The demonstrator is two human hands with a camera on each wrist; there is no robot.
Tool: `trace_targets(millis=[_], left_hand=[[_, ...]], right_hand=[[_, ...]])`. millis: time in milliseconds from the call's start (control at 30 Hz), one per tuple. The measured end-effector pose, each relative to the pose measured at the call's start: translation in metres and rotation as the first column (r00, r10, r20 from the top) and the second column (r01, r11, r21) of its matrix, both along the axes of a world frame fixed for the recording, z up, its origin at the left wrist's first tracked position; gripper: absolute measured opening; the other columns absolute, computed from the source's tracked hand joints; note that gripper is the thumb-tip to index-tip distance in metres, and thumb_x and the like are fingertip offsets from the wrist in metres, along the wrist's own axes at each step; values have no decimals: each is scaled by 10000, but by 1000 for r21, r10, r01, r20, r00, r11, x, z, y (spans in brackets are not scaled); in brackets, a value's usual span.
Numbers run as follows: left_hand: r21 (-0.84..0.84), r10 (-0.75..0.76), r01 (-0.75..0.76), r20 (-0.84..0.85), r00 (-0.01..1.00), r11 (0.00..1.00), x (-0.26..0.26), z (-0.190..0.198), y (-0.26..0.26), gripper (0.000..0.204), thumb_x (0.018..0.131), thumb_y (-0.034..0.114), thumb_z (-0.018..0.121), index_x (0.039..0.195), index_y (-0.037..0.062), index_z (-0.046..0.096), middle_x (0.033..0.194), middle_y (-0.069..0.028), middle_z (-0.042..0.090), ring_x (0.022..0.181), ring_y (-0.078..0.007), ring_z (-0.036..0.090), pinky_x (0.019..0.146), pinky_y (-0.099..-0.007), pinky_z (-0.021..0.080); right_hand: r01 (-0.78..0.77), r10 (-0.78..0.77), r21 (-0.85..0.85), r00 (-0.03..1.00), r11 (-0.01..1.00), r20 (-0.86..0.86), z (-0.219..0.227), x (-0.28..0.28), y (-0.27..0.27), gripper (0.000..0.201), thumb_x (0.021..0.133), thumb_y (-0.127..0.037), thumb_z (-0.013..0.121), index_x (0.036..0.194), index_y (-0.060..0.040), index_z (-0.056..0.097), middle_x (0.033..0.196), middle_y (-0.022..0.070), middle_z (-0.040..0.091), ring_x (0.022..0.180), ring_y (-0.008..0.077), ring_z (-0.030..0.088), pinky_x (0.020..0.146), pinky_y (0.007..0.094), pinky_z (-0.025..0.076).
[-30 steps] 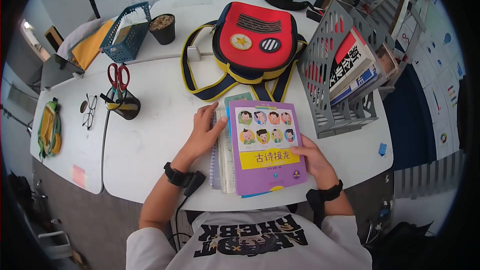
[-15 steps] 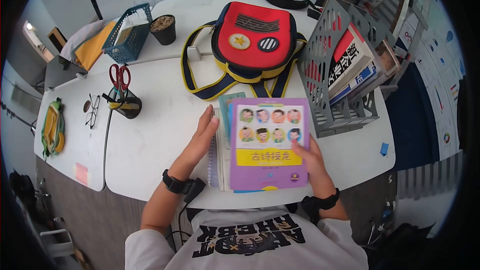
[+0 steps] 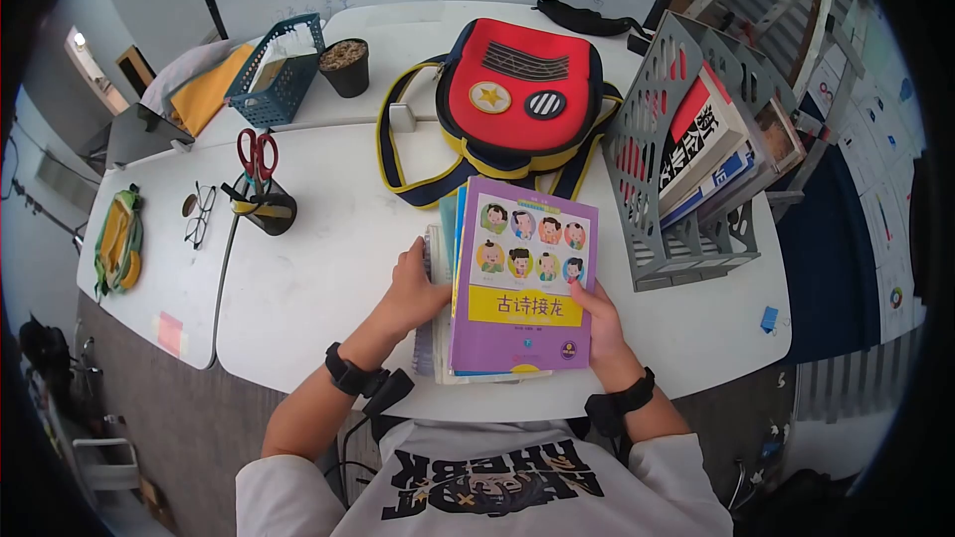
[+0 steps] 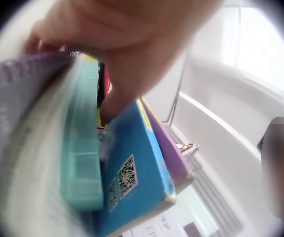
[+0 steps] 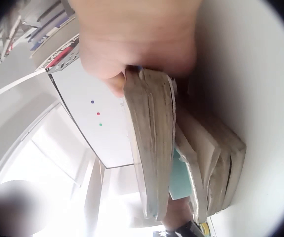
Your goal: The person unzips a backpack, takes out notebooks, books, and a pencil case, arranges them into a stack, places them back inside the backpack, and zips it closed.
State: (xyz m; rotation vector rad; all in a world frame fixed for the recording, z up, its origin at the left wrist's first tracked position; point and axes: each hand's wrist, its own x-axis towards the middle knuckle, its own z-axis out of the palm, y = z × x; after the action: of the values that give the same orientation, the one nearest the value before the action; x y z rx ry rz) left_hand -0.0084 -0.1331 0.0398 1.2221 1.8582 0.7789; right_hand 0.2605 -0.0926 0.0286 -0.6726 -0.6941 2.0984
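A purple book (image 3: 522,278) with cartoon faces lies on top of a blue book (image 4: 132,168), and the right hand (image 3: 604,333) grips their right side, thumb on the purple cover. At the left side of the stack, the left hand (image 3: 410,290) holds a spiral-bound notebook (image 4: 8,108) and other books, its thumb reaching toward the purple book. Between notebook and blue book, the left wrist view has a teal item (image 4: 82,148). In the right wrist view the right hand (image 5: 137,39) pinches thick worn books (image 5: 152,143), with more books (image 5: 216,158) beside them.
Beyond the books lies a red backpack (image 3: 522,89) with its straps spread. A grey file rack (image 3: 647,189) with books stands at the right. On the left are a pen holder (image 3: 267,211) with scissors, glasses (image 3: 201,216), a green pouch (image 3: 119,244), a blue basket (image 3: 276,75) and a pot (image 3: 345,70).
The left hand has moved from beside the stack onto its left side and grips it. The purple book has shifted slightly left and tilted, still held by the right hand.
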Motion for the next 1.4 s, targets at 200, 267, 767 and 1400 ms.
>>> trace_targets(millis=[200, 267, 767, 1400], left_hand=[[-157, 109, -49, 404, 908, 986, -16, 9, 11, 827, 786, 352, 738, 1358, -109, 359, 1269, -232, 531, 1120, -272, 572, 941, -348, 468], [-194, 93, 7, 499, 861, 981, -16, 19, 10, 747, 809, 330, 724, 1340, -85, 403, 1224, -193, 582, 1066, -246, 608, 914, -331, 484], [119, 41, -213, 783, 621, 970, -9, 24, -24, 578, 735, 131, 749, 1222, -46, 491, 1091, -128, 628, 938, -203, 641, 835, -318, 527], [188, 3, -213, 744, 668, 959, -17, 50, -21, 669, 751, 181, 728, 1302, -51, 426, 1153, -148, 594, 1019, -213, 606, 898, -325, 484]], right_hand=[[-12, 11, -42, 1000, 999, -14, 1, -2, -8, 452, 964, -124, 499, 1374, -12, 346, 1341, 151, 498, 1208, 265, 522, 997, 389, 438], [-6, 4, -46, 999, 999, -33, -2, -4, -7, 454, 964, -123, 499, 1377, -15, 343, 1339, 149, 499, 1208, 265, 522, 997, 390, 437], [122, -122, 66, 992, 990, 7, 4, 4, -1, 451, 941, -84, 530, 1362, -31, 376, 1315, 119, 525, 1208, 249, 523, 1007, 391, 429], [-211, 179, 100, 949, 972, 260, 15, -39, 1, 542, 931, -40, 480, 1434, -36, 276, 1318, 119, 499, 1183, 189, 532, 992, 329, 442]])
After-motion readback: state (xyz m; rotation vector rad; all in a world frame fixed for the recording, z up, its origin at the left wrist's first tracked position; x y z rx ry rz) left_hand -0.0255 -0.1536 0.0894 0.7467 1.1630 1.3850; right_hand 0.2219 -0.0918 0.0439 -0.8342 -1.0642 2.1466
